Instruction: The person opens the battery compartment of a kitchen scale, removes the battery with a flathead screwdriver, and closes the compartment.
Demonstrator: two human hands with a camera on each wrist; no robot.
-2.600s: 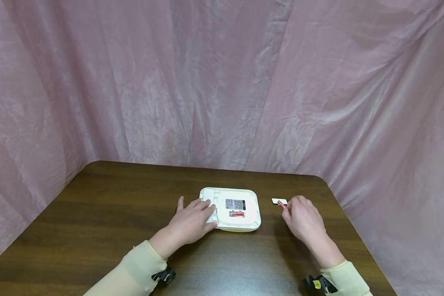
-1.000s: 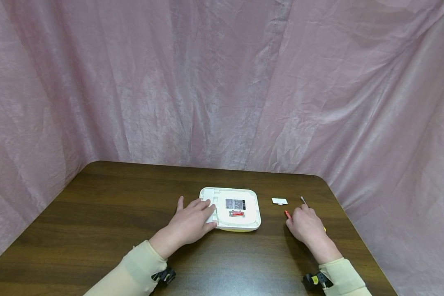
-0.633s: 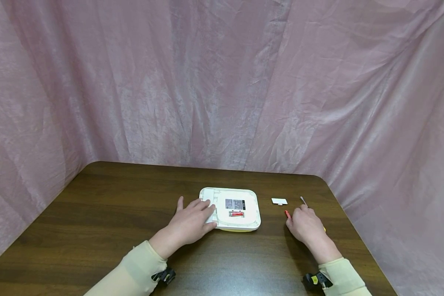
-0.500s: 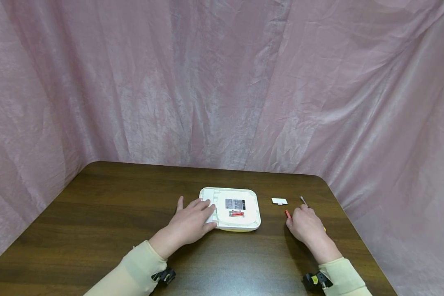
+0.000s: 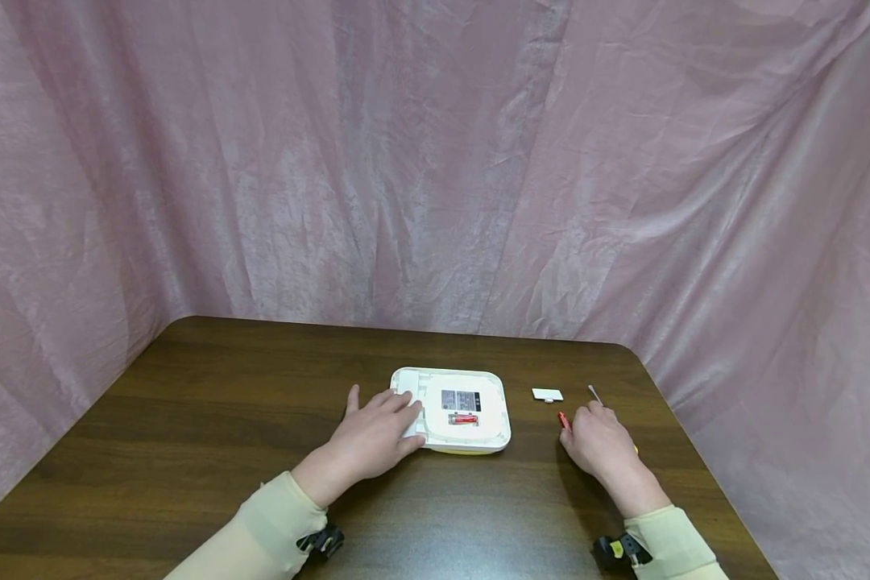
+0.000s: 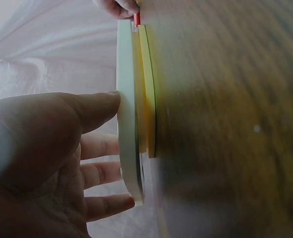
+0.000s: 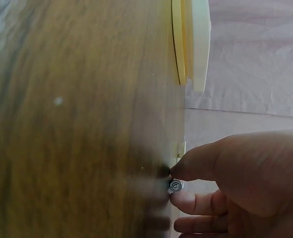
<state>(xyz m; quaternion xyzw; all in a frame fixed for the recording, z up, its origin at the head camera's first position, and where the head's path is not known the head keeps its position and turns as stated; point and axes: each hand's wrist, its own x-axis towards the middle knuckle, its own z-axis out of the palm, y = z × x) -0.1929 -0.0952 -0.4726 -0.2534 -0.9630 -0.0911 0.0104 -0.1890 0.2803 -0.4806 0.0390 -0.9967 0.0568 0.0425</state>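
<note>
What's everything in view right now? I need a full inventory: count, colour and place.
table: one, dark brown, beneath the items
curtain: count unclear, pink, behind the table
white device: one, white with yellow underside, mid-table
printed label: one, grey and black, on the white device
seated battery: one, red, in the white device's slot
small cover: one, white, right of the white device
loose battery: one, red, nearer than the small cover
thin metal rod: one, silver, right of the small cover
wrist devices: two, black, one per cuff
sleeves: two, pale green, bottom of view
left grip: one, bare, on the white device's left end
right grip: one, bare, pinching the loose battery
</note>
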